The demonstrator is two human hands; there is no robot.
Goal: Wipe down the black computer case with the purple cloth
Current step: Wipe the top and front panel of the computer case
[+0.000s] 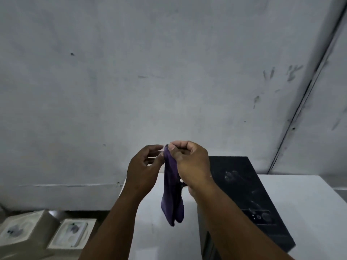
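The purple cloth [171,196] hangs down in the air in front of me, above the white table [309,203]. My right hand [191,162] pinches its top edge with curled fingers. My left hand [143,167] is just left of it, its fingertips pinching the same top edge. The black computer case [249,199] stands on the table to the right of both hands, with dusty smudges on its top panel. Neither hand touches the case.
A grey marked wall [150,81] rises close behind the table. On the floor at lower left lie two white foam packing blocks [71,233]. A dark cable [300,113] runs down the wall at the right.
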